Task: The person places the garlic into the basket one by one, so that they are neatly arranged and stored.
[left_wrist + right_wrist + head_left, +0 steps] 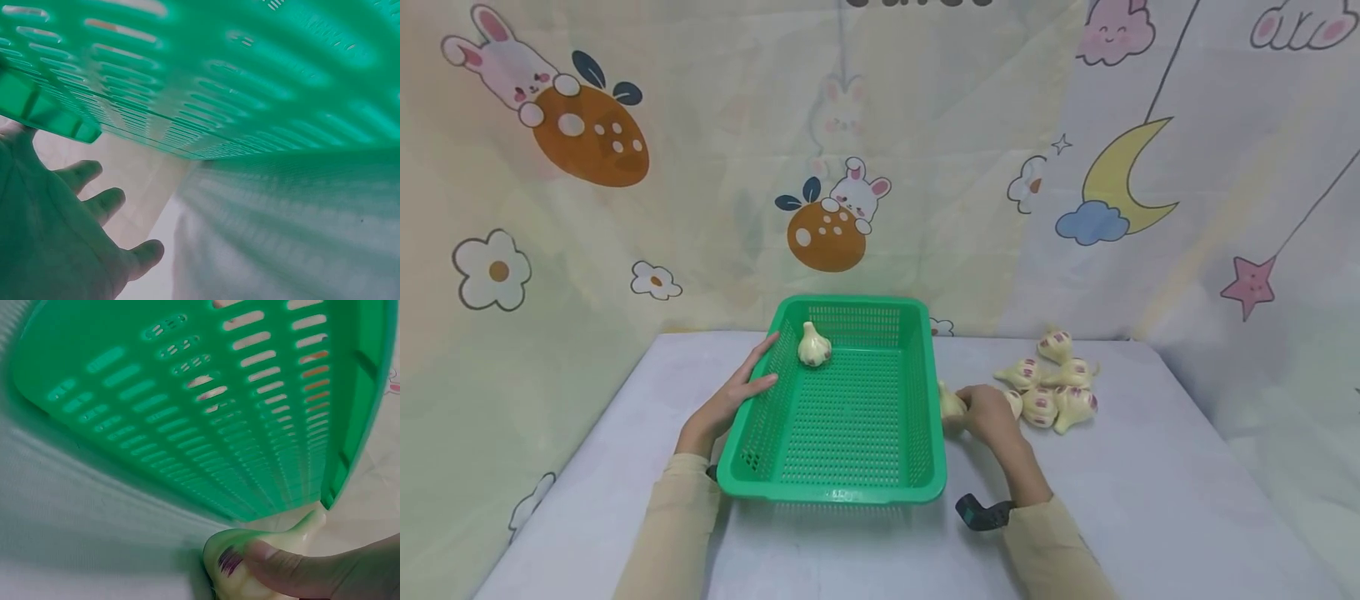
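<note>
A green plastic basket (936,433) with slotted walls stands on the table, with one garlic bulb (815,346) in its far left corner. On its left rim rests my left hand (730,404); the left wrist view shows several straight, spread fingers (103,203) outside the wall. Just outside the right wall, my right hand (988,417) grips another garlic bulb (951,402). In the right wrist view the thumb (294,569) presses on that garlic bulb (234,550), which has a purple patch; the other fingers are hidden there.
Several more garlic bulbs (1040,407) lie in a pile on the table to the right of my right hand. The pale table (1120,500) runs back to a hanging cloth (925,250) printed with rabbits, flowers and a moon.
</note>
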A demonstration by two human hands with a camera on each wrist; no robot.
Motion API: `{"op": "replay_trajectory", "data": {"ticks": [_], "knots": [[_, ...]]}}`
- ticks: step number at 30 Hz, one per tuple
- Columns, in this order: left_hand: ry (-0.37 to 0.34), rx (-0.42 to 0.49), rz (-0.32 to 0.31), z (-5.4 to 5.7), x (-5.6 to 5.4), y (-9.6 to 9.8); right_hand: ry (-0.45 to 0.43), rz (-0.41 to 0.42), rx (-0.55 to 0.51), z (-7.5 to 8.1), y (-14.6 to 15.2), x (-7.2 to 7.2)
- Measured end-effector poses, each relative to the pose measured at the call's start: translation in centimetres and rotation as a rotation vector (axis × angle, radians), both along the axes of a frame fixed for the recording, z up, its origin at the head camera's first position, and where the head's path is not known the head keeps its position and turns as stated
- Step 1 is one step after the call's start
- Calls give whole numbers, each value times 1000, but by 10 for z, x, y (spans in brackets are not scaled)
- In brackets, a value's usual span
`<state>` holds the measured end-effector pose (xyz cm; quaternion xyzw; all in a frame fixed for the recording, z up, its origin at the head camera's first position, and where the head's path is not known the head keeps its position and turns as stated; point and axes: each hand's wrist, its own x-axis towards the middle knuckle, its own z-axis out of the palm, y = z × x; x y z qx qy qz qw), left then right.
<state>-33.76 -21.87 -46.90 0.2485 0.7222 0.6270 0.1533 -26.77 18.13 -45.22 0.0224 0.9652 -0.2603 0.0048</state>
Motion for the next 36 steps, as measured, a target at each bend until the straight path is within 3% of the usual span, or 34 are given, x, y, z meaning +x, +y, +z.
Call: {"op": "replay_trajectory", "data": {"ticks": [16,27,36], "knots": [[-16,-4,16,-3,3,-7,-2,0,-1,-2,-3,-5],[-3,14,6,-1,2,-3,-64,-9,-118,4,3,-1],[-6,28,-9,-3,0,-1,-46,-2,-140,10,8,2]]}}
